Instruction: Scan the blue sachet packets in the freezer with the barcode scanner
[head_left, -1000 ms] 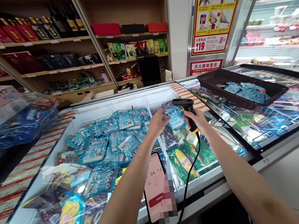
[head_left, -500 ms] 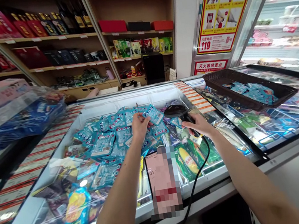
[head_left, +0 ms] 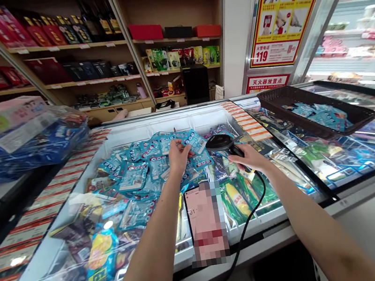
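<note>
My left hand (head_left: 179, 157) is pinched on the left edge of a small blue packet (head_left: 195, 142), above the heap. Wrapped around the handle of a black barcode scanner (head_left: 220, 143), my right hand (head_left: 249, 157) keeps the scanner's head just right of that packet. A black cable (head_left: 248, 222) runs from the scanner down toward me. Many similar blue packets (head_left: 134, 175) lie in a loose pile around and left of my left hand. Below both hands a phone (head_left: 203, 218) rests face up, its screen partly blurred out.
Frozen goods show inside the chest freezer (head_left: 273, 233). A brown basket (head_left: 320, 124) with more blue packets stands at the right. Plastic-wrapped boxes (head_left: 19, 138) sit at the left. Behind are shelves (head_left: 93, 82) of bottles and boxes, and a red-yellow poster (head_left: 287, 15).
The packet in my left hand sits slightly lower and nearer the pile, partly behind the fingers. The scanner stays beside it. The whole view has shifted a little.
</note>
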{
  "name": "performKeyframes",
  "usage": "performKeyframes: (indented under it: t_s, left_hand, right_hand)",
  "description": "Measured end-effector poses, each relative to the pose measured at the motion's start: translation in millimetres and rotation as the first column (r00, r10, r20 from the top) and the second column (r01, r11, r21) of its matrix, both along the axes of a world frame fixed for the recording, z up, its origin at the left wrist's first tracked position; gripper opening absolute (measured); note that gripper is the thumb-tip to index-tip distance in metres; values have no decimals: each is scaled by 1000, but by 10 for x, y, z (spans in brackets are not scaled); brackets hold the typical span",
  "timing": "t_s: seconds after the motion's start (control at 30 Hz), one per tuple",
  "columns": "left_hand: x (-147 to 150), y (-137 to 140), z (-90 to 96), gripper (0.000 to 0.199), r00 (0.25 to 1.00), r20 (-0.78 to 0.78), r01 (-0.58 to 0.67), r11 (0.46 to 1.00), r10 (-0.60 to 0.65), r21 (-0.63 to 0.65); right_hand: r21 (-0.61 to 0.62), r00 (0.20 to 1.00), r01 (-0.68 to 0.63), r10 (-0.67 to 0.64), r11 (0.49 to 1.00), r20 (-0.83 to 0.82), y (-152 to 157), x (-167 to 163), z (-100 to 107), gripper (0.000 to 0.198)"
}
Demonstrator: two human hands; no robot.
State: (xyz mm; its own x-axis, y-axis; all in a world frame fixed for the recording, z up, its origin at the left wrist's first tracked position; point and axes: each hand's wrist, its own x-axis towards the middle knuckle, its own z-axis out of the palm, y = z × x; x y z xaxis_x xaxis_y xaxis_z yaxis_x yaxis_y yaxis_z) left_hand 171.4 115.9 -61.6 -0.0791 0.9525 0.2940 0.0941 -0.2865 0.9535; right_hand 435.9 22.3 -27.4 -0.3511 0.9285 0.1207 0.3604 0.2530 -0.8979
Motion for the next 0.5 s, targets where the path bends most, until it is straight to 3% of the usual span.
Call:
performKeyframes:
  t_s: [0.33,0.5]
  left_hand:
    - [-3,0,-19,34,1000,-7,-5,1000,5,7]
    - [6,-64,60,38,997,-52,-63,998,64,21]
  right_hand:
    - [11,1000,-8,8,1000,11,-6,11,2,35]
    - [-3,986,109,-109,994,-127,48,43,-33,38]
